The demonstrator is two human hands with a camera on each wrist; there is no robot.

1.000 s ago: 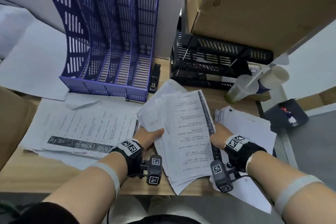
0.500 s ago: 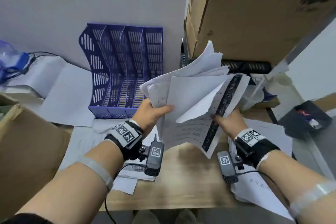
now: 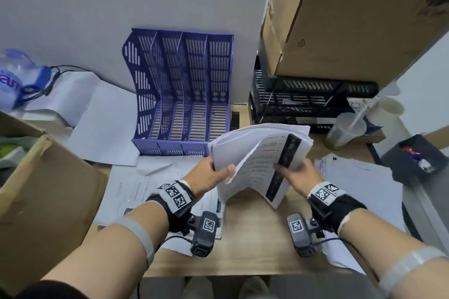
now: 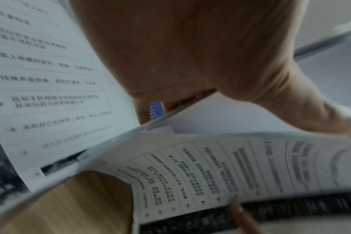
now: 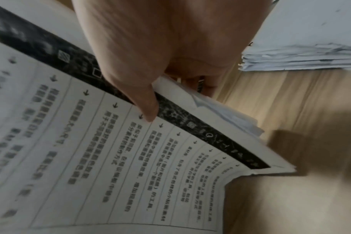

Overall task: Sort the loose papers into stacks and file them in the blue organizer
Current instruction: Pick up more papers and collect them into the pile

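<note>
White paper bundle [image 3: 257, 153] gripped at both sides by left hand [image 3: 209, 176] and right hand [image 3: 300, 175], long axis toward blue organizer [image 3: 184, 94]

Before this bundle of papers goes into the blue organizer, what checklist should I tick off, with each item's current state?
1. Left hand grip on the paper bundle: ok.
2. Right hand grip on it: ok, thumb on the dark strip.
3. Bundle edges squared: not ok, sheets fan and sag in the middle.
4. Blue organizer slots free: ok, all look empty.
5. Bundle clear of the desk: ok.
6. Other papers sorted: not ok, loose sheets and a pile remain.
</note>
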